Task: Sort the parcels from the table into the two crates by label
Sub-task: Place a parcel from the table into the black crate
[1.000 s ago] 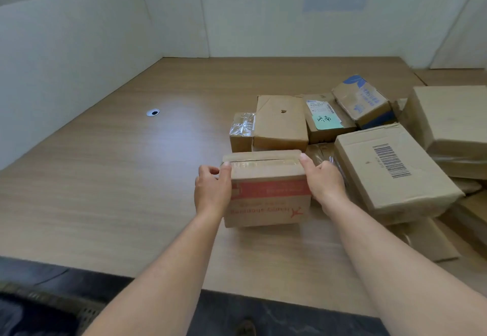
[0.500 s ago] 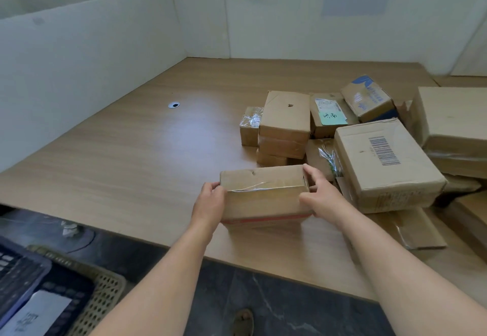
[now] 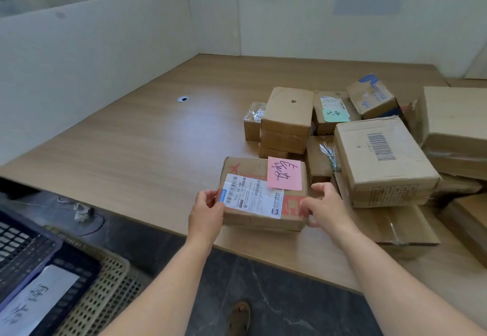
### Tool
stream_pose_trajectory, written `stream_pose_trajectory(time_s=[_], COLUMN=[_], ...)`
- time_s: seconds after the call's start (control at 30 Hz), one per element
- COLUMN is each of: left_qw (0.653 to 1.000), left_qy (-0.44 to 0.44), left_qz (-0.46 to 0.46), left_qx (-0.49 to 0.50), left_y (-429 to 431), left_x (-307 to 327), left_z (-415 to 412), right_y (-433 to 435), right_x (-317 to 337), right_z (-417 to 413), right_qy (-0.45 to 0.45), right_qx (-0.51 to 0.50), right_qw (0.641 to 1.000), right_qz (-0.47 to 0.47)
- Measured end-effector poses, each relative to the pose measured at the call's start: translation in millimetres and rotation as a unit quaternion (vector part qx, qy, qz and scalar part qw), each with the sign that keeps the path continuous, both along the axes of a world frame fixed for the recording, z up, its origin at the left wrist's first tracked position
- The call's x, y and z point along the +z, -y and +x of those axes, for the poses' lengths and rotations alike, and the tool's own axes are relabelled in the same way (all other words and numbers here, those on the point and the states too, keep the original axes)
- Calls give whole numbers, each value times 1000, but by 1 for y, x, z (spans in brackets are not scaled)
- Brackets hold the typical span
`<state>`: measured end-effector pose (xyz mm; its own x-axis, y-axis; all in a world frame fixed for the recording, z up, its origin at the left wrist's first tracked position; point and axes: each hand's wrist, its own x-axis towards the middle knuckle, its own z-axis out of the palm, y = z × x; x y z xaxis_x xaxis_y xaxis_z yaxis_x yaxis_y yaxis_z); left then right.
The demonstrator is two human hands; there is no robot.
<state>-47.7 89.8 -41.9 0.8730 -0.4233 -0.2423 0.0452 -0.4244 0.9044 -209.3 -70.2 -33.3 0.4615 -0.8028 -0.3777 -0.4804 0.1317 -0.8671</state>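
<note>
Parcel (image 3: pixel 263 193) held at both ends, pink note (image 3: pixel 284 173) up, at the near edge of the table (image 3: pixel 158 151).

The left end is gripped by the left hand (image 3: pixel 207 209), thumb laid over the edge of the shipping label (image 3: pixel 253 198). The right end is gripped by the right hand (image 3: pixel 325 206), fingers curled round the corner. Whether the parcel is lifted clear of the table cannot be told. Step judged: note to be read, crate to be chosen. The note is best left face up and uncovered, then matched against the white sheet (image 3: pixel 39 291) in the dark crate (image 3: pixel 26 251), near left. The beige crate (image 3: pixel 105 291) lies just beside it, no tag seen. A level two-ended grip is advised for the swing left, and the pile (image 3: pixel 379 159) on the right is not to be knocked.
</note>
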Motion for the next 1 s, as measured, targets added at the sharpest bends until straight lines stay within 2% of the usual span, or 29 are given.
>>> stream_pose_trajectory(time_s=[0.13,0.27,0.4,0.47,0.53,0.63,0.8,1.0], left_qw=[999,993,980,977,980,982,983,983], left_qy=[-26,7,-21,4,37,41,23,9], left_qz=[36,114,196,213,195,157,153,87], left_qx=[-10,15,19,0,-36,-92,-96,-163], left_y=[-4,-6,-13,-13,-11,-8,-17,-19], left_x=[-16,-21,-23,-19,-15,-11,-4,0], left_z=[-9,-8,-1,-4,-7,-10,-15,-23], right_y=[-7,-4,1,-1,-5,-15,-26,-31], right_x=[-12,-18,-16,-16,-17,-22,-22,-20], right_z=[-4,-5,-1,-3,-6,-5,7,15], right_qy=[-30,-43,-88,-128,-159,-122,20,-14], right_qx=[39,50,-41,-97,-78,6,141,174], right_qw=[999,997,990,980,980,992,989,984], right_qz=[-8,-30,-105,-118,-87,16,34,17])
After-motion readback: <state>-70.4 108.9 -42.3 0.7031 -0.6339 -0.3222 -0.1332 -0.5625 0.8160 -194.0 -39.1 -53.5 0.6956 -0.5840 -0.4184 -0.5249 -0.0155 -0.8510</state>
